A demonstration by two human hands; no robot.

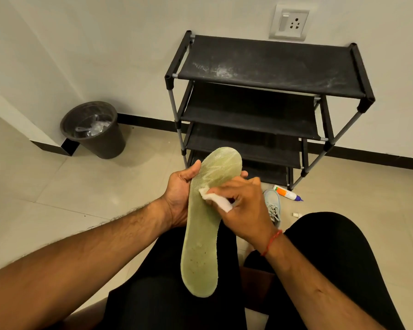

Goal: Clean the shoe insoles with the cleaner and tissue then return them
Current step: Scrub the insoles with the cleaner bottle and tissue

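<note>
A long pale green insole [202, 236] stands almost upright over my lap, toe end pointing away. My left hand [180, 189] grips its upper part from the left, thumb on the front and fingertips showing past the right edge. My right hand [243, 206] pinches a folded white tissue [215, 198] and presses it against the insole's middle. A white cleaner bottle [287, 193] with an orange label and blue tip lies on the floor by the rack. A light grey shoe [273, 206] sits on the floor, partly hidden behind my right hand.
A black multi-tier shoe rack [267, 70] stands against the wall ahead, its top shelf dusty. A dark waste bin [98, 139] with a plastic liner sits in the left corner. A small white cap [296, 214] lies on the tiled floor near the bottle.
</note>
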